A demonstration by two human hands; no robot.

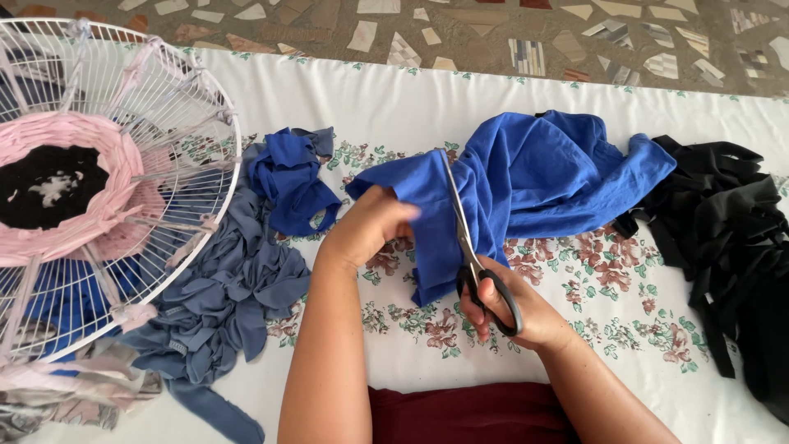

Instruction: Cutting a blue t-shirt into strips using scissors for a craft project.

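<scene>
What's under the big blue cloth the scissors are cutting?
Under the blue cloth lies a white sheet with flower prints, showing around its edges. The left hand grips the cloth while the right hand works the scissors. Anything beneath the bunched middle is hidden.

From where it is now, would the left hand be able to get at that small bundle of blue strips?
Probably yes. The left hand grips the blue cloth, and the blue strips lie just beside it on the sheet with nothing between. It must let go first.
</scene>
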